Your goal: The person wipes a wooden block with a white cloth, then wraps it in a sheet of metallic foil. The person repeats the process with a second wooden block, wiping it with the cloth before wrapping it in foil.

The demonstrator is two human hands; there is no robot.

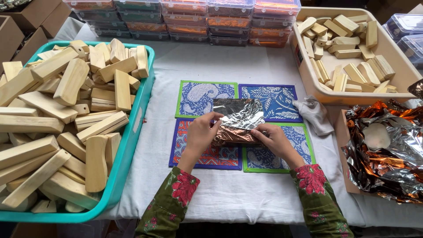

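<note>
Foil sheet [238, 121] lies crumpled at the centre of a table under a white cloth [220, 194], on four patterned mats [200, 98]. Left hand [200, 132] pinches its near-left edge, fingers narrow; right hand [271, 137] grips the near-right edge, fingers curled on the foil. Left: teal tub [132, 136] heaped with wooden blocks [57, 123]. Far right: beige tub [396, 48] of smaller blocks. Right: box of loose foil [387, 154]. Far edge: stacked clear plastic boxes [189, 20].
</note>
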